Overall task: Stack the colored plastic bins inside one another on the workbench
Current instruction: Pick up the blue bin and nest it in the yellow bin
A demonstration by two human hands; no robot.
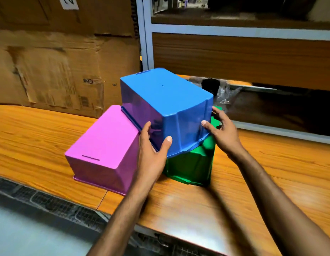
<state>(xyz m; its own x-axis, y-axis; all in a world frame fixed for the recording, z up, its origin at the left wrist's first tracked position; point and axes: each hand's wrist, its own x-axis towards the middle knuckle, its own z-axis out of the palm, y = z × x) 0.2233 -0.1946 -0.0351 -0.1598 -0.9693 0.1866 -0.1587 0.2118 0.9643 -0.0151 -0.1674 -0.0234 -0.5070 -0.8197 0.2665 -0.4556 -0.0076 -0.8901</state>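
On the wood workbench (31, 137) before cardboard boxes (49, 71), fingers of left hand (151, 156) and right hand (223, 132) clasp the blue bin (166, 97).

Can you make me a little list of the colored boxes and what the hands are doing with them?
blue bin: upside down, tilted, held over the green one
green bin: upside down on the workbench, partly under the blue bin
pink bin: upside down on the workbench, left of the others
left hand: grips the blue bin's near left corner
right hand: grips the blue bin's near right corner
behind: cardboard boxes
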